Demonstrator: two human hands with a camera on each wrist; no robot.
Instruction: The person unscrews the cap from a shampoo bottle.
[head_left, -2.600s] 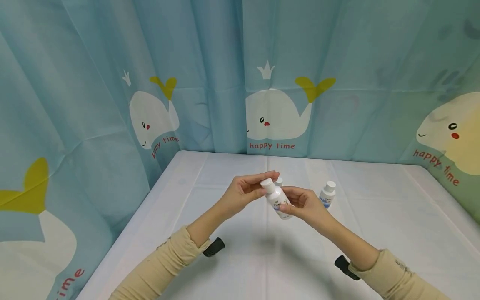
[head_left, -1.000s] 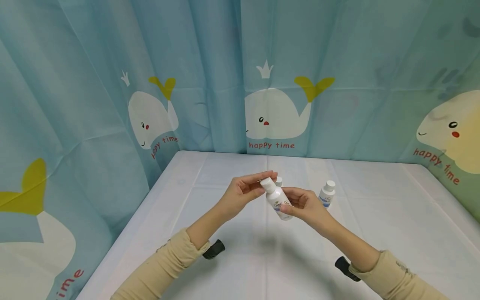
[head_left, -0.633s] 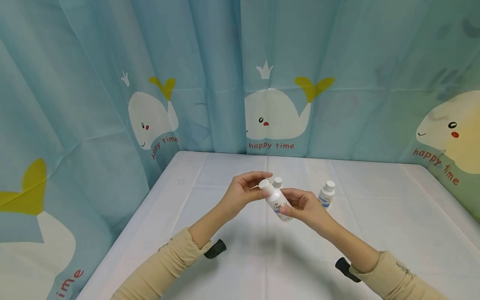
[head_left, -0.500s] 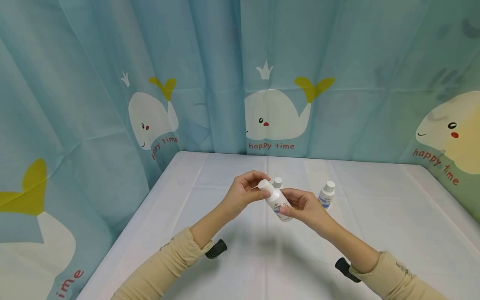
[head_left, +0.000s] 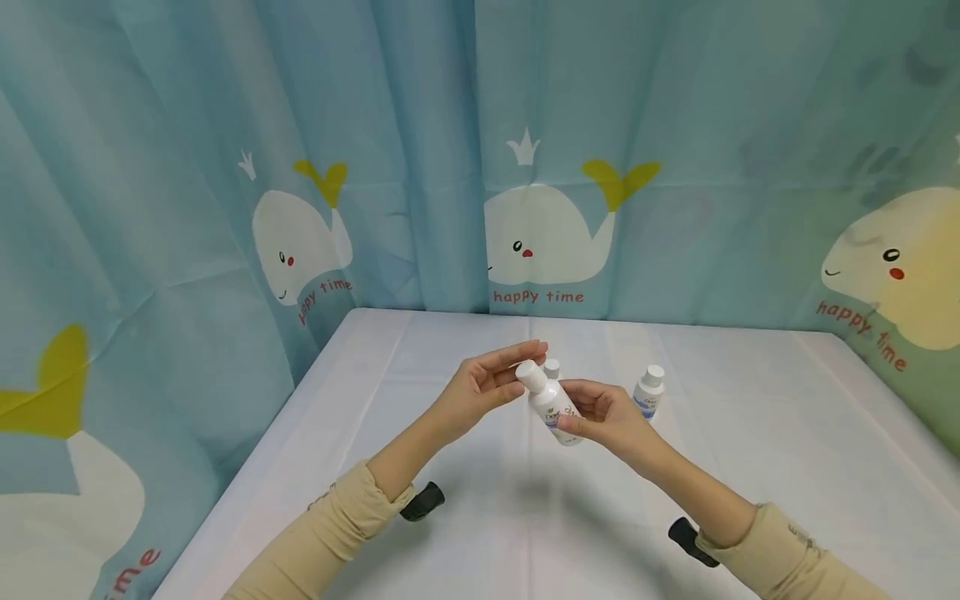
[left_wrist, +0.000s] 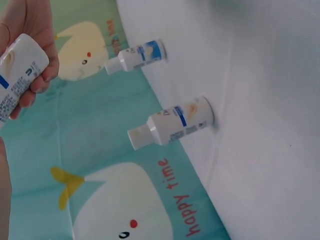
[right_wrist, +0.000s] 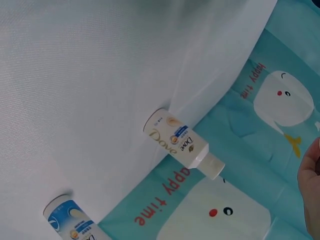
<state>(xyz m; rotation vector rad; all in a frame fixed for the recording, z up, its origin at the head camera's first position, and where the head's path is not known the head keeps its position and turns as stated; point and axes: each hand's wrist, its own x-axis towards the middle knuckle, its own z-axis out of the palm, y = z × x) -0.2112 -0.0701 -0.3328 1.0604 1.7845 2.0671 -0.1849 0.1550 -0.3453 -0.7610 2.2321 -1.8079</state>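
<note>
My right hand (head_left: 617, 423) grips a small white Dove bottle (head_left: 553, 410) by its body, thumb in front, holding it tilted above the table. The bottle's white cap (head_left: 531, 376) leans up and left. At the cap is my left hand (head_left: 471, 390), its fingers stretched out behind and the thumb at the near side. In the left wrist view, the printed lower end of the held bottle (left_wrist: 22, 75) shows with curled fingers around it. Behind it stands a second white Dove bottle (right_wrist: 176, 139), mostly hidden in the head view.
A third bottle with a blue label (head_left: 649, 392) stands upright to the right, behind my right hand. The table (head_left: 450, 550) has a white cover. A blue-green curtain with whale prints (head_left: 420, 150) hangs at its back and left.
My left fingers, curled round the cap half a second ago, are now straighter and loosened from it. My right hand keeps its grip on the bottle. The head view has shifted slightly.
</note>
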